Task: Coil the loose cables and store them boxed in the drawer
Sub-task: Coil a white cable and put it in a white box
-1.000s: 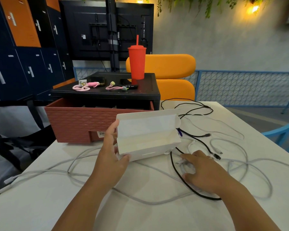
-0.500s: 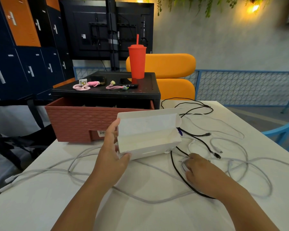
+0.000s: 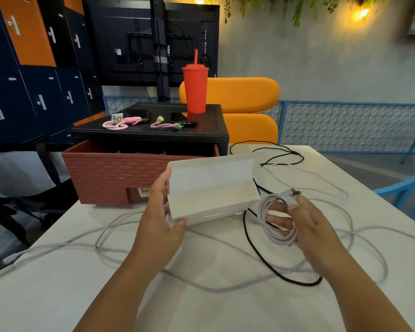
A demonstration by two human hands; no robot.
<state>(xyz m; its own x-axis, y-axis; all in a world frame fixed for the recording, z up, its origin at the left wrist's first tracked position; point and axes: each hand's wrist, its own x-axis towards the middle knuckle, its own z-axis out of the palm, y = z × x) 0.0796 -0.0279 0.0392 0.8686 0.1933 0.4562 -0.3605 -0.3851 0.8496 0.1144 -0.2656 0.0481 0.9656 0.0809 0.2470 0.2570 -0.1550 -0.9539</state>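
So, my left hand grips the open white box by its left end, just in front of the pulled-out brick-red drawer. My right hand holds a coiled white cable across its fingers, just beside the box's right end. I'd tilt the opening toward the coil and lay it in flat, pinching the loops so none spring out or snag the black cable lying loose on the table.

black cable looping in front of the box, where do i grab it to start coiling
Pinch the black cable from above at the near bend of its loop, probably once the right hand has set down its white coil. There it lies flat on the table; its far part is hidden behind the white box.
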